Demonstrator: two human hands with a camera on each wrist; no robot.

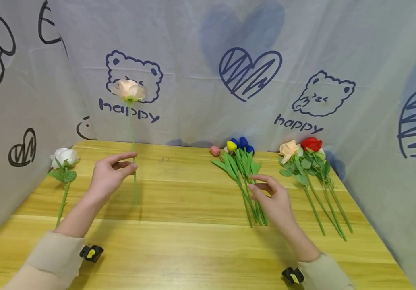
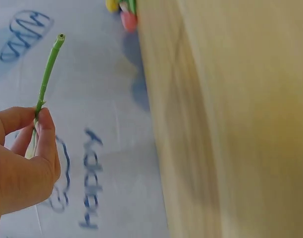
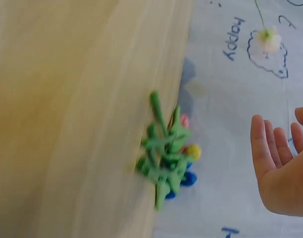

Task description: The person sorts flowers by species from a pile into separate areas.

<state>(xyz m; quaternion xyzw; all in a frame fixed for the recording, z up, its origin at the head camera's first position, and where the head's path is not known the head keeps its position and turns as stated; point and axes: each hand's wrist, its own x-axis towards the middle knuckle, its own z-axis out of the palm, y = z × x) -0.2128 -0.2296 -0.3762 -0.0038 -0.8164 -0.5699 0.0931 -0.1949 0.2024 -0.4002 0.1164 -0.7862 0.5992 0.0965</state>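
Note:
My left hand point(image 1: 111, 173) pinches the thin green stem of a pale peach artificial rose point(image 1: 129, 89) between thumb and fingers. The flower stands upright with its bloom high in front of the backdrop. In the left wrist view, the cut end of its stem point(image 2: 50, 69) sticks out past the fingertips. My right hand point(image 1: 274, 201) holds nothing, its fingers relaxed and thumb apart. It hovers by the stems of a bunch of tulips point(image 1: 242, 161) lying on the table, with pink, yellow and blue heads. The right wrist view shows this hand point(image 3: 285, 168) apart from the bunch.
At the left edge of the wooden table point(image 1: 193, 249) lies a white rose point(image 1: 64, 158). To the right lie several roses, among them a peach rose point(image 1: 289, 150) and a red rose point(image 1: 311, 144). A white cloth backdrop point(image 1: 189, 104) with printed drawings encloses the table's back and sides.

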